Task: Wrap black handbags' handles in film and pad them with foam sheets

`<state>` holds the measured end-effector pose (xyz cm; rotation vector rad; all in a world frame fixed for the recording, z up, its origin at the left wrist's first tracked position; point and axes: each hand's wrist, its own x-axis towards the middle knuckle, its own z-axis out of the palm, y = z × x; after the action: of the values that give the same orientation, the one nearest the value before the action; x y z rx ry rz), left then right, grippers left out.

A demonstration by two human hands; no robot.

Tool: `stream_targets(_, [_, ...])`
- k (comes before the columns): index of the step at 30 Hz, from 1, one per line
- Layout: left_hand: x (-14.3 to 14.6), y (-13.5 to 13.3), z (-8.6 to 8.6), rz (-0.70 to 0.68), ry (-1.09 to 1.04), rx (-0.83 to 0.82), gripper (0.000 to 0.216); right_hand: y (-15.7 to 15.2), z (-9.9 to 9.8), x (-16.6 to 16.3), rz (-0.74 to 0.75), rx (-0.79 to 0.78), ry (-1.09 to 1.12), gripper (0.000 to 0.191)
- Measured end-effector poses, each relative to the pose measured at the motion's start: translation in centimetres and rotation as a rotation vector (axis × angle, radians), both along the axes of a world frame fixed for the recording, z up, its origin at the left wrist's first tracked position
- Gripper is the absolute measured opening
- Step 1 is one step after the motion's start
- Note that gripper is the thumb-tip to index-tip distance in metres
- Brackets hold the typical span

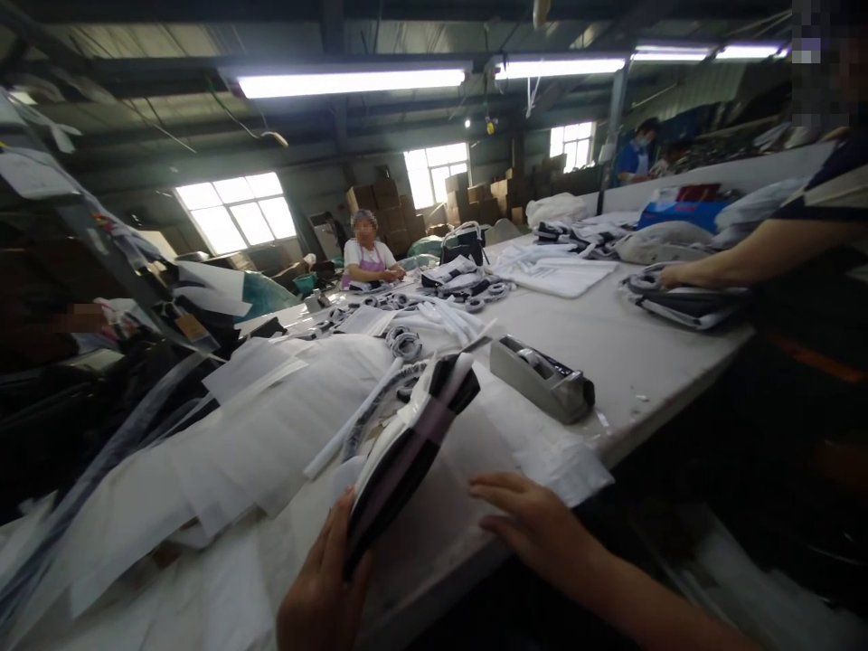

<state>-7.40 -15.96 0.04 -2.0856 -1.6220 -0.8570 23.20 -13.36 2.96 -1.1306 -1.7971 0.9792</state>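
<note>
My left hand [324, 588] is at the bottom of the view, fingers wrapped round the near end of a flat black, white and mauve folded item [410, 443] that tilts up and away over the table. My right hand [535, 523] lies flat with fingers stretched out on a sheet of white tissue paper [475, 452] beside that item, holding nothing. More white paper sheets [223, 452] are heaped to the left. A grey tape dispenser [542, 375] sits just beyond my right hand.
The long grey table [630, 344] carries coiled straps [405, 344] and folded goods. A co-worker's arm [739, 258] rests on a dark bundle [684, 303] at right. Another person [368, 258] sits at the far end. Cartons are stacked by the windows.
</note>
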Motion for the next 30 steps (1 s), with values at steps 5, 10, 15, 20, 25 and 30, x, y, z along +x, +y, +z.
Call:
stream_targets(5, [0.6,0.3,0.1,0.071,-0.082,0.004,0.065,3.9,-1.8,7.7,-0.161,0.162,-0.396,0.041])
stream_targets(10, [1.0,0.2,-0.1,0.069,-0.097,-0.004,0.066,6.0,-2.6,8.7,-0.149,0.202,-0.405,0.004])
stream_targets(15, [0.8,0.5,-0.3,0.053,-0.063,-0.007,0.067,6.9,-1.3,7.3,-0.174,0.282,-0.342,0.009])
stream_targets(20, [0.9,0.8,-0.4,0.080,-0.072,-0.021,0.067,6.7,0.2,5.7,-0.256,0.323,-0.250,0.016])
stream_targets(25, [1.4,0.6,-0.3,0.095,-0.086,-0.021,0.068,5.3,1.4,3.4,-0.375,0.292,-0.060,0.025])
stream_targets(30, [1.8,0.7,0.1,0.128,-0.128,-0.032,0.066,1.6,1.1,-0.1,-0.016,0.087,0.073,0.023])
